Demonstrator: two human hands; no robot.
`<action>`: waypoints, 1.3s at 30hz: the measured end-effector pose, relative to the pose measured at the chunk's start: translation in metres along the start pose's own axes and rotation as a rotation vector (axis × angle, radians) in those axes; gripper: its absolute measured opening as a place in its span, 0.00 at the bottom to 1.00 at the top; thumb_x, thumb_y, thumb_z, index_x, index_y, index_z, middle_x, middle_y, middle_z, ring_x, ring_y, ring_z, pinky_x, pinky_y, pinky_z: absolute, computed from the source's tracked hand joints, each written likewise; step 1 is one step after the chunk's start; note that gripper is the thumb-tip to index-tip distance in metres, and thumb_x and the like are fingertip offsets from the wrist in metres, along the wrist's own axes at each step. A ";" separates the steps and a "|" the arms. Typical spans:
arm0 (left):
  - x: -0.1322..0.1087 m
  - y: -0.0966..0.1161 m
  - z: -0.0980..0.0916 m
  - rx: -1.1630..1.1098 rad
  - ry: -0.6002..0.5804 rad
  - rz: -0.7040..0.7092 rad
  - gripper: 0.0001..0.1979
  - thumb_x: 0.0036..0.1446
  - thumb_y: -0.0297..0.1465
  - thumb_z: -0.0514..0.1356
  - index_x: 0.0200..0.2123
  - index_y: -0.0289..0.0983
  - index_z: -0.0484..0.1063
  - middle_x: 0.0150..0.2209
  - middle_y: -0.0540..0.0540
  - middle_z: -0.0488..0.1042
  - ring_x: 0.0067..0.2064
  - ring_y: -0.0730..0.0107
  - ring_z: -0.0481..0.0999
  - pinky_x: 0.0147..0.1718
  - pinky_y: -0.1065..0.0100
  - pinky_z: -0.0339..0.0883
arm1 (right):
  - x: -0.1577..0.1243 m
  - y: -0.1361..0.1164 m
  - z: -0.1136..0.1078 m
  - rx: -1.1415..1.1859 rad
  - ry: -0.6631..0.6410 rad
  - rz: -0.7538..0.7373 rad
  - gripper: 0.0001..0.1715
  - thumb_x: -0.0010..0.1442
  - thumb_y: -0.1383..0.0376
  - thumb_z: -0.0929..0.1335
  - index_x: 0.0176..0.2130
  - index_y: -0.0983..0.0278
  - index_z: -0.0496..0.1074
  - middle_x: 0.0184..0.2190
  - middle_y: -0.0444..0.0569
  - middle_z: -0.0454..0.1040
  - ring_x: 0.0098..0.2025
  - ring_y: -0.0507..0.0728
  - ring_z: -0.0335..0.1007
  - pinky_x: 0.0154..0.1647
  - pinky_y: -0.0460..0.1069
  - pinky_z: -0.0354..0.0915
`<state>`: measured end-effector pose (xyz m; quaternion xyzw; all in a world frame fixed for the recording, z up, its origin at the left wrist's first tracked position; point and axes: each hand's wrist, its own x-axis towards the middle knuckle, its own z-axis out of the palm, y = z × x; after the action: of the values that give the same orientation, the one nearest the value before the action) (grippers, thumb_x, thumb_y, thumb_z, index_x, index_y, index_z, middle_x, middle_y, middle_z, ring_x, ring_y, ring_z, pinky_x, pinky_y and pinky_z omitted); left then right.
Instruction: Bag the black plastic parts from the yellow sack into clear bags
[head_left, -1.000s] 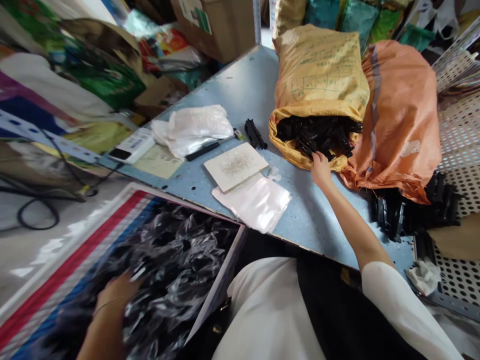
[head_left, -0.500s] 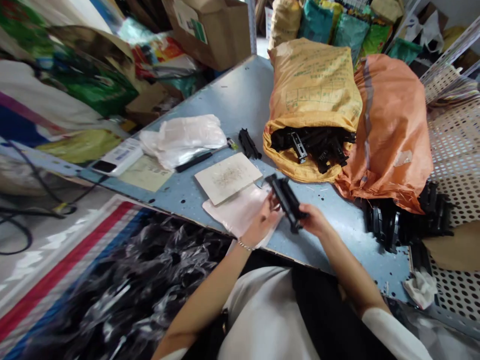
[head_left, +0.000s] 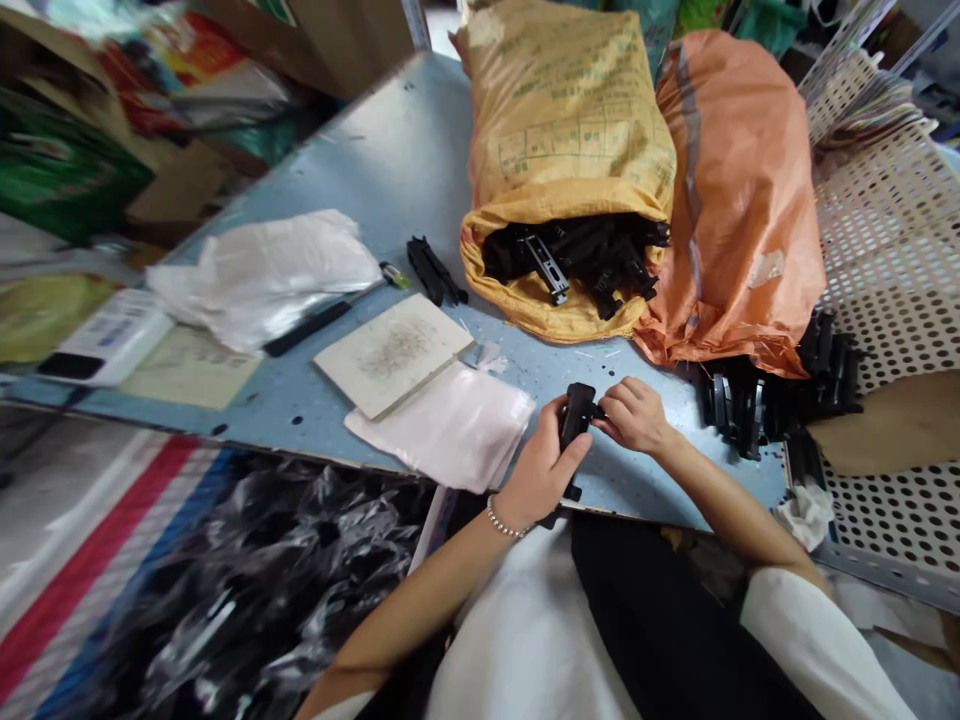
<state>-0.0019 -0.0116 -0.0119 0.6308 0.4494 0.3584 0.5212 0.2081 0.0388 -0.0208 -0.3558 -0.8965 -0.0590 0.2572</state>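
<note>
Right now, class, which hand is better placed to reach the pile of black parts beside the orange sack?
Probably the right hand: it lies nearer that pile and only touches the black plastic part, while the left hand grips the part, further away.

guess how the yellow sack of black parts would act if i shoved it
The yellow woven sack looks floppy, since its fabric creases and folds back around the open mouth. It is probably heavy for its size, being packed with black moulded parts. A shove would likely make it slump rather than tip, though parts might spill from the open mouth.
</note>
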 end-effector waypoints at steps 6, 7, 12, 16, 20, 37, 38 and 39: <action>-0.003 0.011 0.002 0.225 0.028 0.059 0.30 0.67 0.45 0.50 0.64 0.33 0.51 0.60 0.30 0.65 0.59 0.50 0.71 0.55 0.51 0.67 | 0.008 -0.021 -0.008 0.586 -0.053 0.384 0.29 0.66 0.45 0.62 0.27 0.64 0.72 0.22 0.44 0.67 0.25 0.53 0.58 0.24 0.47 0.60; -0.003 0.012 0.003 0.284 0.059 0.077 0.32 0.66 0.45 0.51 0.64 0.31 0.49 0.60 0.27 0.64 0.59 0.47 0.70 0.54 0.49 0.67 | 0.009 -0.030 -0.006 0.707 -0.056 0.503 0.33 0.68 0.45 0.58 0.27 0.64 0.71 0.20 0.42 0.63 0.23 0.52 0.56 0.21 0.46 0.59; -0.001 0.009 -0.006 0.310 0.061 0.095 0.30 0.66 0.44 0.52 0.65 0.34 0.50 0.61 0.30 0.65 0.58 0.49 0.72 0.53 0.52 0.69 | 0.011 -0.048 -0.007 0.901 -0.267 0.689 0.33 0.73 0.49 0.49 0.32 0.62 0.67 0.19 0.41 0.61 0.20 0.52 0.56 0.21 0.47 0.60; 0.002 0.012 -0.016 0.169 0.010 0.029 0.26 0.67 0.43 0.52 0.61 0.36 0.54 0.59 0.34 0.67 0.58 0.53 0.72 0.54 0.54 0.68 | 0.018 -0.022 -0.030 0.413 -0.300 0.406 0.23 0.69 0.48 0.60 0.39 0.62 0.71 0.32 0.53 0.72 0.35 0.58 0.66 0.37 0.52 0.64; 0.000 0.016 -0.013 0.117 -0.046 -0.033 0.22 0.67 0.42 0.51 0.58 0.36 0.56 0.55 0.36 0.70 0.56 0.54 0.73 0.54 0.54 0.67 | 0.026 -0.014 -0.041 0.501 -0.361 0.324 0.22 0.66 0.49 0.65 0.31 0.62 0.73 0.24 0.49 0.69 0.30 0.56 0.63 0.32 0.49 0.61; -0.003 0.013 -0.016 0.112 0.036 0.014 0.24 0.67 0.42 0.52 0.60 0.36 0.54 0.56 0.35 0.68 0.55 0.54 0.73 0.53 0.54 0.68 | 0.027 -0.027 -0.022 0.781 -0.332 0.590 0.29 0.67 0.42 0.58 0.31 0.61 0.69 0.22 0.45 0.64 0.26 0.54 0.59 0.27 0.48 0.58; -0.003 0.011 -0.016 0.111 0.046 0.017 0.24 0.67 0.42 0.52 0.60 0.36 0.53 0.57 0.35 0.68 0.55 0.54 0.73 0.52 0.54 0.68 | 0.026 -0.030 -0.018 0.870 -0.348 0.651 0.31 0.68 0.42 0.55 0.32 0.62 0.68 0.20 0.42 0.61 0.22 0.52 0.56 0.24 0.47 0.57; -0.002 0.008 -0.016 0.103 0.052 0.015 0.25 0.66 0.42 0.53 0.60 0.36 0.53 0.57 0.35 0.68 0.56 0.54 0.73 0.53 0.54 0.68 | 0.025 -0.032 -0.014 0.952 -0.380 0.700 0.34 0.69 0.41 0.52 0.33 0.62 0.68 0.18 0.40 0.58 0.19 0.51 0.52 0.21 0.47 0.55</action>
<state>-0.0161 -0.0082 -0.0005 0.6507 0.4760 0.3549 0.4734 0.1774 0.0262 0.0066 -0.4791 -0.6849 0.4996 0.2275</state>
